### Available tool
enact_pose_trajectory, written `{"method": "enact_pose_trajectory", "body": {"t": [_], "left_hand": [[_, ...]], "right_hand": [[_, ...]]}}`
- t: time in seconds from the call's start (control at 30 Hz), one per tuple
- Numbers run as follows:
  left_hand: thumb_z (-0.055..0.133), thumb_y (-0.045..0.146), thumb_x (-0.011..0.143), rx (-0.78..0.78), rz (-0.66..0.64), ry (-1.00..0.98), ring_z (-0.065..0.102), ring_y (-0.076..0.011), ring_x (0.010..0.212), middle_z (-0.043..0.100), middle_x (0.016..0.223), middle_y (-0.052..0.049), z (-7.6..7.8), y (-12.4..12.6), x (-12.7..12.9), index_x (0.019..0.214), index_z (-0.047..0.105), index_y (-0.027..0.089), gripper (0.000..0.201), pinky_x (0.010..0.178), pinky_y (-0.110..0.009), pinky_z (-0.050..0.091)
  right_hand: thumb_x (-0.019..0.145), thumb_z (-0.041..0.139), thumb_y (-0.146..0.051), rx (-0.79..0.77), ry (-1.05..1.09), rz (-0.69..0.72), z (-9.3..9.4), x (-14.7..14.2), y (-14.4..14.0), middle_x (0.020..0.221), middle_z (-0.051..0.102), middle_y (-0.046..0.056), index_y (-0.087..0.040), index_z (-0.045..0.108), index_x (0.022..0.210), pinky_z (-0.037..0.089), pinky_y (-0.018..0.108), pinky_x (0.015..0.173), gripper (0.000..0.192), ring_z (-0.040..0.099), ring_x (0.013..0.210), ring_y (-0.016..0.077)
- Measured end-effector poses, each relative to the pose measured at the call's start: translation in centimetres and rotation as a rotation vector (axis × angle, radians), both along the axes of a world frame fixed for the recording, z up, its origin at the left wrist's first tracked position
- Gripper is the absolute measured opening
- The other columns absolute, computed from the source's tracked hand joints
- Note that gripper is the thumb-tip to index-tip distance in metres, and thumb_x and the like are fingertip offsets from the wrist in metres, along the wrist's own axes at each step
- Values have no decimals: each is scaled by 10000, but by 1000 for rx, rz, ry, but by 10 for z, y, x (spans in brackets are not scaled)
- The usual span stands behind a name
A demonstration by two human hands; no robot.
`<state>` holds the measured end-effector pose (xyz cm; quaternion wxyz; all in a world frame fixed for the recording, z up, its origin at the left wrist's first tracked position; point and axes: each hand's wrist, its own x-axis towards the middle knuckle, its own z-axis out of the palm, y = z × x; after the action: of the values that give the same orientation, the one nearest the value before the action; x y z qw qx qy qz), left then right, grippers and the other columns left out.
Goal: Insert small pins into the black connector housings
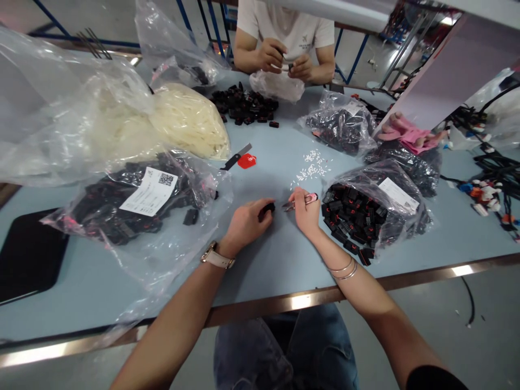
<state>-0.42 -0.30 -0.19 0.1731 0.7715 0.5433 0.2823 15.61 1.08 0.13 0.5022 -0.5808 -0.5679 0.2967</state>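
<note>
Around the red piece [247, 161] lie four bags of black parts [357, 211], one knife [236, 157], and one white bundle [189, 120].

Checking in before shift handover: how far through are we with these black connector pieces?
Done so far: a scatter of small white bits lies on the table just beyond the hands. In hand: the left hand pinches one black piece, and the right hand holds a small pink-handled tool pointed at it. Left: the open bag of black pieces by the right hand looks full, and more bags lie around.
</note>
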Motion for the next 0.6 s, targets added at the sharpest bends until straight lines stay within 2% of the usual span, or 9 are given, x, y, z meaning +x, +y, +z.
{"method": "enact_pose_trajectory", "body": {"t": [0.07, 0.13, 0.23, 0.33, 0.4, 0.47, 0.53, 0.6], "left_hand": [[461, 211, 800, 54, 116, 63, 620, -172, 730, 696, 828, -58, 6, -1, -3, 978, 672, 172, 278, 689, -274, 472], [445, 225, 814, 89, 290, 167, 632, -208, 803, 697, 873, -91, 13, 0, -8, 923, 680, 160, 266, 722, -303, 471], [438, 261, 839, 28, 539, 349, 632, -249, 802, 677, 859, -122, 24, 1, -20, 956, 664, 140, 283, 664, -330, 462], [421, 275, 871, -20, 669, 442, 630, -256, 772, 651, 950, -147, 34, 1, -29, 1090, 616, 141, 322, 607, -326, 448], [444, 274, 872, -42, 677, 460, 631, -258, 769, 630, 1028, -168, 38, 1, -32, 1224, 540, 151, 385, 591, -325, 445], [456, 286, 876, -48, 643, 447, 636, -260, 780, 635, 1037, -162, 39, 1, -32, 1267, 509, 163, 413, 599, -324, 448], [433, 307, 895, -39, 546, 420, 644, -258, 812, 664, 983, -130, 35, 1, -28, 1203, 566, 173, 361, 625, -318, 453], [403, 320, 911, -37, 376, 401, 652, -251, 840, 689, 933, -99, 27, 0, -22, 1113, 627, 184, 331, 641, -307, 456]], "right_hand": [[880, 346, -512, -8, 32, -9, 0, 1, 1, 462, 488, -31, -190, 531, 588, 383, 203, 489, 472, 480, 451, 92], [875, 349, -517, -22, 36, -7, 0, 1, 2, 452, 479, -33, -190, 531, 581, 379, 205, 488, 476, 474, 445, 91], [876, 344, -524, -45, 40, -1, 0, 2, 3, 450, 478, -34, -190, 525, 581, 385, 206, 497, 481, 479, 447, 92], [879, 340, -527, -52, 45, 6, -1, 2, 3, 468, 487, -31, -190, 523, 586, 396, 207, 506, 483, 493, 461, 95], [885, 331, -522, -50, 33, 7, -1, 1, 2, 481, 491, -31, -192, 538, 609, 403, 210, 511, 477, 495, 470, 98], [898, 320, -501, -21, -25, 8, 0, 2, 1, 513, 512, -24, -194, 559, 641, 422, 216, 549, 467, 512, 505, 105], [913, 311, -472, 30, -131, 13, 2, 2, -1, 574, 553, -5, -193, 562, 647, 443, 227, 618, 460, 539, 563, 112], [927, 308, -431, 68, -274, 28, 7, 4, -1, 679, 606, 31, -188, 561, 649, 453, 240, 689, 447, 566, 642, 124]]}}
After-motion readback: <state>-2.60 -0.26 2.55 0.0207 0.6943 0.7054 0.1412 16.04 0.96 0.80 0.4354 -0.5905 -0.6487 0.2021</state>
